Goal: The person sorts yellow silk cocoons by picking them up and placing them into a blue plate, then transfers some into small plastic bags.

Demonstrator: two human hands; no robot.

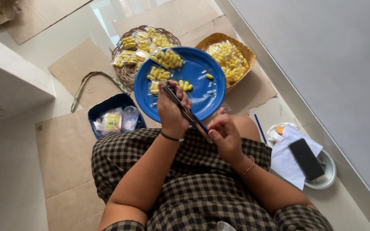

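A round blue plate [200, 92] rests on my lap, with small yellow oval pieces [159, 75] and a clear packet of them on it. My left hand [172, 111] is closed around a long dark flat tool [187, 114] that slants from the plate's edge toward my right hand. The tool's lower end is held by my right hand [225, 134], fingers curled on it, just below the plate's rim.
A woven basket [127, 72] of filled clear packets stands behind the plate, and a second basket [245, 51] of yellow pieces at the right. A blue tub [108, 107] with packets is at the left. A metal dish [328, 175] holds papers and a phone [305, 158].
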